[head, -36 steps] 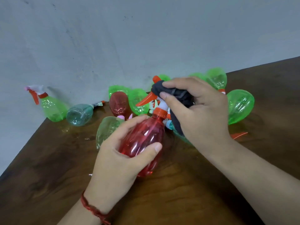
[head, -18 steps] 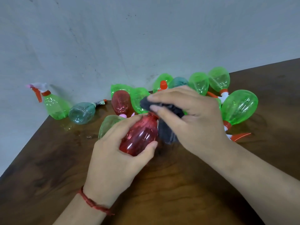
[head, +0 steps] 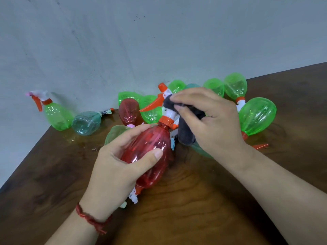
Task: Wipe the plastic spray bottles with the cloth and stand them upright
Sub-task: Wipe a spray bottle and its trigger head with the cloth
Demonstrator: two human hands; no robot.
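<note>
Left hand [head: 115,167] grips 1 red bottle [head: 150,147], clear ribbed plastic, tilted above the table [head: 194,200], orange collar and trigger uppermost. Right hand [head: 212,121] pinches a dark cloth [head: 185,131] against its white neck. Green bottles [head: 256,117] lie behind.

A plain indoor room, its kind unclear: a dark wooden table [head: 194,206] against a scuffed grey wall [head: 159,41].

On the near side of the bottle heap [head: 256,117] the worktop [head: 177,218] is open wood, and so is the stretch to the heap's right. Behind the heap the wall [head: 159,41] blocks any reach. Left of the heap, a lying teal bottle [head: 86,122] and an upright green bottle [head: 56,115] crowd the wall.
</note>
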